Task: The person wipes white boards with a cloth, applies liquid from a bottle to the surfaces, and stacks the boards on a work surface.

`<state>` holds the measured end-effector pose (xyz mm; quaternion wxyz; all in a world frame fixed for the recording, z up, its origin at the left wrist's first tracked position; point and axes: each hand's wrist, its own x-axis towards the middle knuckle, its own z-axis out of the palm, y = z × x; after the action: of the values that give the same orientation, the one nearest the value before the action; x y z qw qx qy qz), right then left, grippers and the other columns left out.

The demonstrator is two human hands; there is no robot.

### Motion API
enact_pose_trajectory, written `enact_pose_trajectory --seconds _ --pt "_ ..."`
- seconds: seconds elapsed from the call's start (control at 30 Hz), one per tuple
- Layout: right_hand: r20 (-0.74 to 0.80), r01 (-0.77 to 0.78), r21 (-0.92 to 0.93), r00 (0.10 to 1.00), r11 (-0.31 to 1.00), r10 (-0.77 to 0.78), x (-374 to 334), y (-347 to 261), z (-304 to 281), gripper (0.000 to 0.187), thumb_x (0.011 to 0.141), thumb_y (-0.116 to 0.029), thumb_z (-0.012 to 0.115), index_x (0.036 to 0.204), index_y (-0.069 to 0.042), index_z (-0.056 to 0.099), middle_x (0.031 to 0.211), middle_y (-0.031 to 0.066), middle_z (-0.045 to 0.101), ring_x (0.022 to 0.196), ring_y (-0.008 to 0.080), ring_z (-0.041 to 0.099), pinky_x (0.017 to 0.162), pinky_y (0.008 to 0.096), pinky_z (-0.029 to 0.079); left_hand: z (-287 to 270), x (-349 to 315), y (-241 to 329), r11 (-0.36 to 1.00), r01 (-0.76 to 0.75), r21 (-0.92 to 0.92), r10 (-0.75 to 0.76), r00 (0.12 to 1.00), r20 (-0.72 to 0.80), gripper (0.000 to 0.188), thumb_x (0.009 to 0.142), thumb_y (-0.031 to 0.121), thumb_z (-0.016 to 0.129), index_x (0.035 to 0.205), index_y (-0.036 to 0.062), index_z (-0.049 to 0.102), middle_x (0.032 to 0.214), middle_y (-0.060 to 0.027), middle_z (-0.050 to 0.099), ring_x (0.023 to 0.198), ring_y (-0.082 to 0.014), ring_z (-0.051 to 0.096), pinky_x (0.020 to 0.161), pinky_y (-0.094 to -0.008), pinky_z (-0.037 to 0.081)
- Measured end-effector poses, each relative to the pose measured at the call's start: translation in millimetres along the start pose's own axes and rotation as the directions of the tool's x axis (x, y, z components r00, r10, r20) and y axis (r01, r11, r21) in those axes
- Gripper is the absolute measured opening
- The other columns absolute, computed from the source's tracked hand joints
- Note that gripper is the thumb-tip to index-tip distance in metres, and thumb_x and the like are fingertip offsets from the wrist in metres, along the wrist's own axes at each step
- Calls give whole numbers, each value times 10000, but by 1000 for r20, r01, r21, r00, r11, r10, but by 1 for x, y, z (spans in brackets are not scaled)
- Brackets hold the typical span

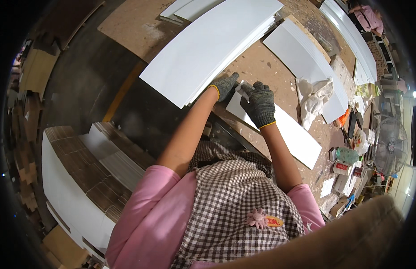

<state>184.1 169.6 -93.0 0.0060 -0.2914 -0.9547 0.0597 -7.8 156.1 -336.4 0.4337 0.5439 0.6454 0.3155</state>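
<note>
Both my hands wear dark grey knit gloves with yellow cuffs. My right hand is closed round a small whitish-grey piece, perhaps a folded rag, over the end of a narrow white board. That board lies flat on the brown worktable. My left hand is beside the board's far-left end, close to the edge of a stack of large white panels. Its fingers are stretched toward the right hand; their undersides are hidden.
Another stack of white panels lies to the right, a crumpled white plastic sheet against it. Bottles, a cup and clutter line the right side near a fan. Stacked brown-edged boards stand at my left. Another person is at far right.
</note>
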Motion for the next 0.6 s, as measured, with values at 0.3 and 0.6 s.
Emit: enact_pose_trajectory --seconds 0.3,0.6 --pt "184 175 -34 969 984 -166 -40 -27 8 370 756 -310 656 1107 -192 650 977 127 561 912 277 567 770 408 454 -16 -13 89 558 564 -609 -465 820 334 631 950 548 356 1233 30 580 1242 -125 603 1067 -266 567 958 -325 427" --pt "-4 221 -59 975 974 -221 -59 -8 26 264 792 -267 597 1032 -171 652 983 80 588 866 260 583 735 403 449 -23 -27 133 779 488 -394 -445 873 200 538 975 460 364 1192 23 591 1132 -96 643 971 -217 592 884 -338 460"
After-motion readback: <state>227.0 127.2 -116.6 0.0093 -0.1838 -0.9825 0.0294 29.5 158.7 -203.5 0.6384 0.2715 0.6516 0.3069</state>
